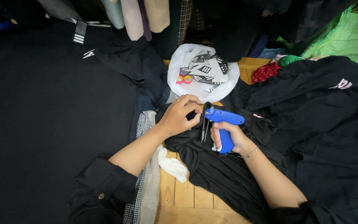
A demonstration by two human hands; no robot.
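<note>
The right hand (233, 139) grips a blue plastic tagging gun (222, 126), fingers closed around its handle. The left hand (182, 114) pinches soft black fabric (216, 170) at the gun's tip, on the wooden bench (187, 195). Behind, a white bag (179, 62) holds black-and-white striped tags (206, 68).

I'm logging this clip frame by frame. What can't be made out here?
Head view only:
- Tip of the blue tagging gun: hidden behind the left hand.
- What the left hand pinches: covered by its fingers.
- Print on the tags in the white bag: too small.
- Right hand palm: hidden by the gun's grip.
</note>
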